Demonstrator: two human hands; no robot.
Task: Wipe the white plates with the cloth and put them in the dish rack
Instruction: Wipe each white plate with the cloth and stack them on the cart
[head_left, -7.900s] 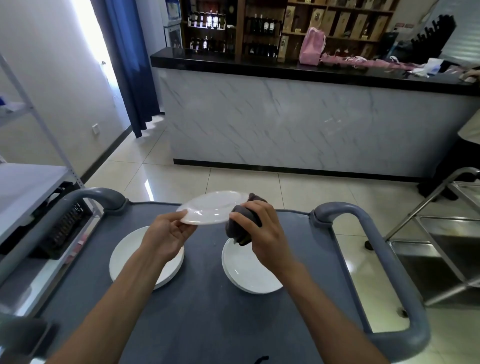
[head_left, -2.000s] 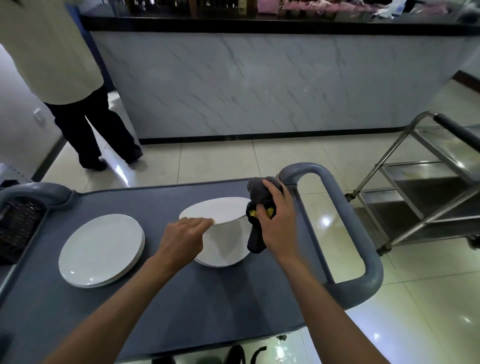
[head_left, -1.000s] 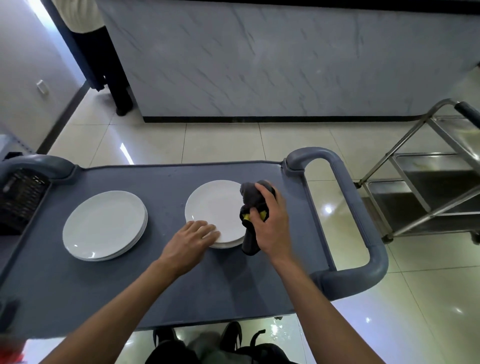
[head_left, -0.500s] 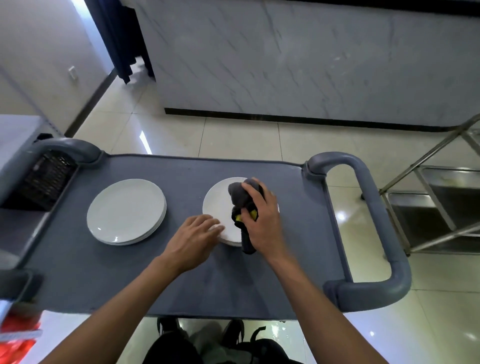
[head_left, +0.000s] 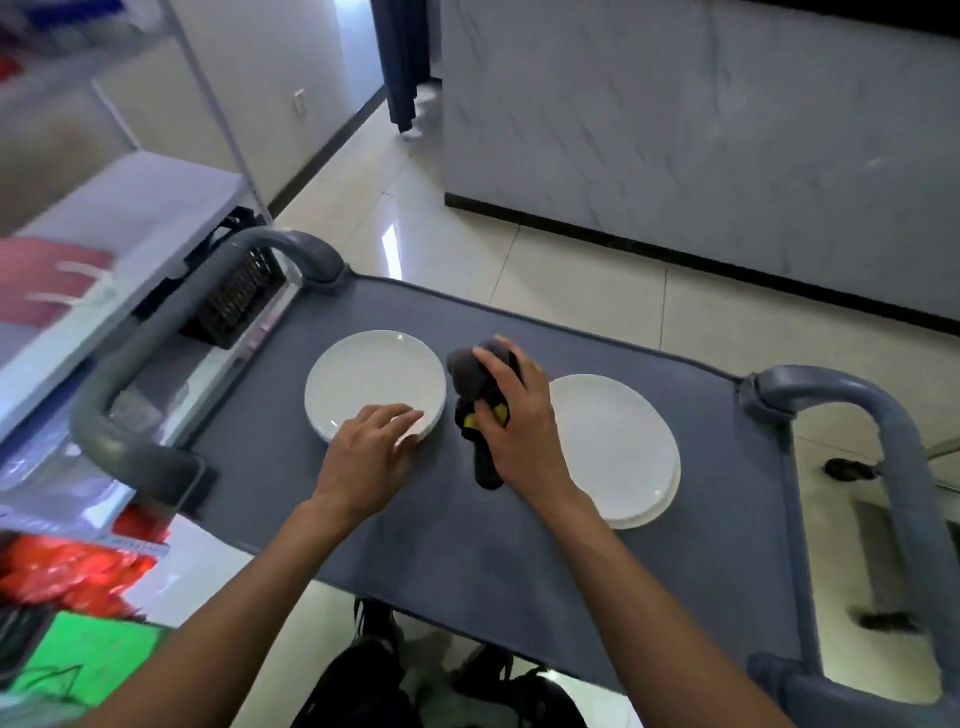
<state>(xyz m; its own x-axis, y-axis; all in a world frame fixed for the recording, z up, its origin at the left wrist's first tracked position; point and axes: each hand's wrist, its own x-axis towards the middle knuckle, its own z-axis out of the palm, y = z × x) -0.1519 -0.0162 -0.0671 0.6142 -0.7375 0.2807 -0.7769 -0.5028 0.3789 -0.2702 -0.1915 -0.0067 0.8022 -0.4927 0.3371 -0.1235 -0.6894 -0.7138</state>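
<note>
Two stacks of white plates lie on the grey cart top (head_left: 426, 540). The left plate stack (head_left: 371, 379) has my left hand (head_left: 371, 457) at its near rim, fingers spread flat on the edge and not gripping. The right plate stack (head_left: 621, 447) sits partly behind my right wrist. Between the stacks, my right hand (head_left: 519, 421) is closed around a bunched dark grey cloth (head_left: 475, 382) with a yellow patch; the cloth's tail hangs to the cart top. A black dish rack (head_left: 236, 301) sits beyond the cart's left handle.
The cart's grey loop handles rise at the left (head_left: 156, 364) and right (head_left: 893, 467). A white shelf unit (head_left: 119, 228) with red bags stands to the left. A marble-faced counter (head_left: 727, 145) runs across the tiled floor behind. A metal trolley edge (head_left: 945, 447) shows far right.
My left hand left the right stack and reached to the near rim of the left stack. My right hand moved the cloth off the right stack. The view swung left.
</note>
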